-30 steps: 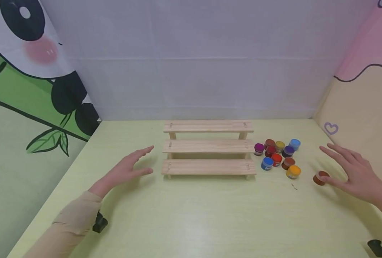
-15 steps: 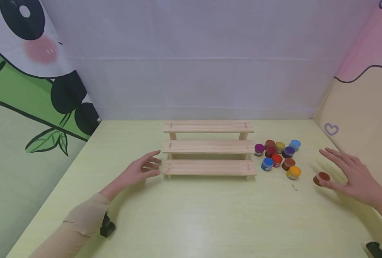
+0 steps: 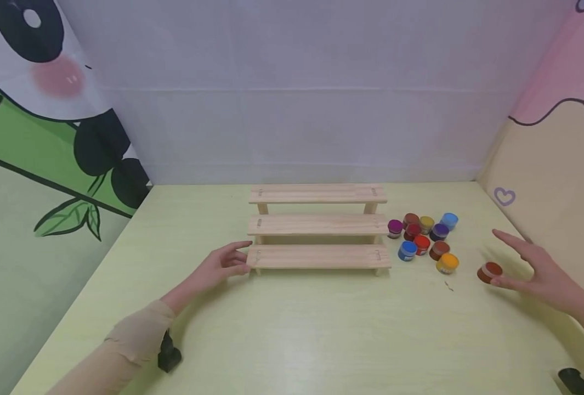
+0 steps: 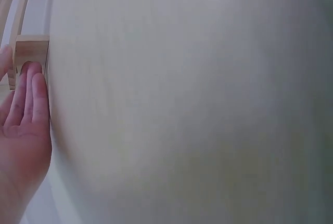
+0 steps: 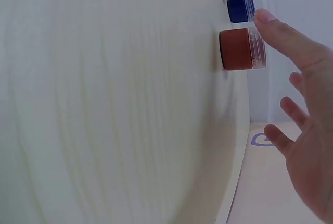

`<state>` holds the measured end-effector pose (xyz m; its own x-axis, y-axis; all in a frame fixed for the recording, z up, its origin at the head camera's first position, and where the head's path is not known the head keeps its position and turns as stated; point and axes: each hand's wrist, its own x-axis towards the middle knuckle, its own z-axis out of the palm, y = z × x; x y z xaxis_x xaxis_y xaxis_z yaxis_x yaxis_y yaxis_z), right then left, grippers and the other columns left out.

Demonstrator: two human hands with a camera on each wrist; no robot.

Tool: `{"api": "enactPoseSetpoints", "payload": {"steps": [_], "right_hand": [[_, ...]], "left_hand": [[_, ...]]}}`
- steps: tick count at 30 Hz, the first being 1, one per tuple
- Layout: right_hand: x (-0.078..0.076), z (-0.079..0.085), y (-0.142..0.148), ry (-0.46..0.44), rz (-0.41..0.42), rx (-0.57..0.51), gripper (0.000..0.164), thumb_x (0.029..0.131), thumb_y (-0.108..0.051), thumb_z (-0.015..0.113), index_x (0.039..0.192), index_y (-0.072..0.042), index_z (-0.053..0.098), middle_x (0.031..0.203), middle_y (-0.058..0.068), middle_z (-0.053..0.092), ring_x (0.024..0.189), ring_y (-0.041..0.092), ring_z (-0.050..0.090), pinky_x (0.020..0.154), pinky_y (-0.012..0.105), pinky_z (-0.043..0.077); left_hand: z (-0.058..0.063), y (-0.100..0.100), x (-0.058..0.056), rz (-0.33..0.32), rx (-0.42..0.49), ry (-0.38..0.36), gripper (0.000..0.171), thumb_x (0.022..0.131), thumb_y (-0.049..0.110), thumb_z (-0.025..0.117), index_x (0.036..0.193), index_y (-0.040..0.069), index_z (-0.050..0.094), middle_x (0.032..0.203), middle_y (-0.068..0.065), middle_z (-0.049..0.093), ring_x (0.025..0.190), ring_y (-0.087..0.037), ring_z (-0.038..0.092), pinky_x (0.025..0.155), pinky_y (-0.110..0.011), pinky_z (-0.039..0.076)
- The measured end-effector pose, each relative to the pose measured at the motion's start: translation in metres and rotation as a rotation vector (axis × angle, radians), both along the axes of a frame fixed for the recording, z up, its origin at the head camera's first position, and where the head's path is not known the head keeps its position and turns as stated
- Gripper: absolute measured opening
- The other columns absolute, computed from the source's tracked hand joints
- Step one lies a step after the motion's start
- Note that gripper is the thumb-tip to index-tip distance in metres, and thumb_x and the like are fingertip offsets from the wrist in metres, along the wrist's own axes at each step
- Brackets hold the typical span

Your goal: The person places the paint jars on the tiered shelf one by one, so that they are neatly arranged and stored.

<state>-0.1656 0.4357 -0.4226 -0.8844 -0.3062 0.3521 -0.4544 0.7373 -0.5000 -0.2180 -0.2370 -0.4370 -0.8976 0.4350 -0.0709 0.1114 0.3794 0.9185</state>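
A three-step wooden stand (image 3: 318, 256) occupies the middle of the table. My left hand (image 3: 222, 267) is at the left end of its lowest step, fingers nearly straight; in the left wrist view the fingertips of the left hand (image 4: 26, 125) reach the end of the step, and whether they press it I cannot tell. At the right, a small brown paint jar (image 3: 490, 272) with a clear lid lies beside my right hand (image 3: 543, 274). That hand is spread around it, its thumb close to the lid of the brown jar (image 5: 237, 49); contact is unclear.
Several small paint jars cluster right of the stand, among them a blue jar (image 3: 407, 250), a yellow jar (image 3: 447, 263), a purple jar (image 3: 395, 228) and a light blue jar (image 3: 449, 221). A pale cloth wall (image 3: 292, 120) closes off the table's (image 3: 292, 329) back edge.
My left hand has moved right and slightly nearer me, up to the left end of the stand. My right hand stays by the brown jar, its fingers slightly shifted. Stand and jars keep their places.
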Motion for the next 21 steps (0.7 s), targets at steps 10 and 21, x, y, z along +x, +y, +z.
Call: {"api": "enactPoseSetpoints", "payload": {"steps": [10,21], "right_hand": [[0.007,-0.005,0.003,-0.094,-0.03,-0.029,0.1,0.071,-0.003,0.086,0.155,-0.013,0.032,0.154,-0.028,0.03,0.128,-0.025,0.029,0.087,-0.003,0.026],[0.008,-0.011,0.007,-0.135,-0.01,-0.049,0.089,0.075,0.001,0.082,0.152,-0.008,0.037,0.154,-0.023,0.035,0.127,-0.022,0.034,0.088,-0.004,0.031]], "left_hand": [[-0.01,0.005,0.002,0.036,0.183,-0.092,0.068,0.095,0.012,0.066,0.153,0.005,0.032,0.125,-0.022,0.063,0.101,-0.004,0.068,0.088,-0.023,0.055],[-0.01,0.004,0.001,0.052,0.201,-0.153,0.067,0.095,0.014,0.065,0.154,0.011,0.032,0.116,0.004,0.069,0.103,-0.003,0.066,0.091,-0.02,0.051]]}}
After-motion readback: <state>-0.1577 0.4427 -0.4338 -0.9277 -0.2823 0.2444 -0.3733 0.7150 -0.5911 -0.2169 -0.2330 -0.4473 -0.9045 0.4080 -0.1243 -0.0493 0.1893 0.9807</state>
